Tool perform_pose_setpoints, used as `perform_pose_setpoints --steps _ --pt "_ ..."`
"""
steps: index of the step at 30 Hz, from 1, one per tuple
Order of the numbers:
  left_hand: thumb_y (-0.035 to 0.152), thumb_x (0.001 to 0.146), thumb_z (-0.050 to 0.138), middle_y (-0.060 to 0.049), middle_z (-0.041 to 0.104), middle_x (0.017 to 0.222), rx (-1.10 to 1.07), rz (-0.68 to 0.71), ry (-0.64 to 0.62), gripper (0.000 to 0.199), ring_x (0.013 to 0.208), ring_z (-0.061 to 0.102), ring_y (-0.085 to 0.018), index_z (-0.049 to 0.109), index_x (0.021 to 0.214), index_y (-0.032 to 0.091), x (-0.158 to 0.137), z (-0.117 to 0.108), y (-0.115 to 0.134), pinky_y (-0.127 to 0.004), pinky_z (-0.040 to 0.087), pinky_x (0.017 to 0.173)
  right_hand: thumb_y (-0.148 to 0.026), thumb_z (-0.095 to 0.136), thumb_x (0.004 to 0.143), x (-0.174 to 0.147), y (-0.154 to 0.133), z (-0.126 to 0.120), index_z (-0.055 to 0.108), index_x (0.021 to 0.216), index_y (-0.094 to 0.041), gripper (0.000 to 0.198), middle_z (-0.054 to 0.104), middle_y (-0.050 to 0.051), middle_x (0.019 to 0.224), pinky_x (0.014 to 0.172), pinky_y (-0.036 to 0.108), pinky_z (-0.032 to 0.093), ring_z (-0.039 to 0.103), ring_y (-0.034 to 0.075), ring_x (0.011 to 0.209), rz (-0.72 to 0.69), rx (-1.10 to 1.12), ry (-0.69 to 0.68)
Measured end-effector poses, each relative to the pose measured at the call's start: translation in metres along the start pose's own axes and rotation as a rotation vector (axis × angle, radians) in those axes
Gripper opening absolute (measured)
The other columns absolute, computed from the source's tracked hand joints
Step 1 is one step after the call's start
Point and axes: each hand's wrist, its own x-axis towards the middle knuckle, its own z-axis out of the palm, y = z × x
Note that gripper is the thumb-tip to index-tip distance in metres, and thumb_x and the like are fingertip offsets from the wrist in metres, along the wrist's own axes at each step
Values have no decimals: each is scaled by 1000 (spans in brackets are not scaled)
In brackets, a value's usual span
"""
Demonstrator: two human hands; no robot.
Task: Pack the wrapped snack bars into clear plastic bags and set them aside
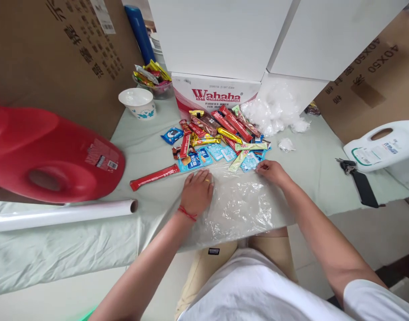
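A sheet of clear plastic film lies wrinkled at the table's front edge. My left hand rests palm down on its left side, fingers stretched out, holding nothing. At the far right corner of the film my right hand is closed, thumb and fingers pinched on the film's edge. Just beyond both hands lies a pile of wrapped snacks: red stick packets, a gold packet, pale green sticks and light blue packets. A long red stick packet lies to the left of the pile.
At the left are a red jug, a white film roll and a paper cup. Crumpled plastic sits beside the Wahaha box. A white bottle and keys with a black strap lie right.
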Motion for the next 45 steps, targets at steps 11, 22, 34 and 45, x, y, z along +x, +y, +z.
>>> perform_pose_setpoints --steps 11,22,34,45 --pt "37 107 32 -10 44 163 94 45 -16 53 151 42 -29 51 151 16 -2 6 -7 -55 28 124 -17 56 88 54 -65 -11 61 141 -23 53 60 12 142 76 31 48 65 29 108 -444 -877 -48" --pt "39 106 34 -10 43 164 68 39 -32 54 152 40 -28 50 153 17 -2 6 -8 -55 26 125 -21 56 93 46 -81 -22 67 133 -27 42 64 8 133 76 29 43 64 26 109 -673 -903 -201" --pt "39 107 32 -7 45 163 56 34 -21 52 151 41 -26 51 151 20 -3 3 -7 -52 27 126 -29 59 91 53 -88 -40 69 120 -21 32 65 14 129 64 29 39 67 27 93 -438 -1174 -138" --pt "35 108 26 -4 41 166 21 11 -29 52 153 37 -23 49 153 24 -3 4 -6 -51 22 127 -37 65 86 -54 -84 -44 69 100 -21 21 70 4 94 69 28 40 63 21 81 -435 -679 -397"
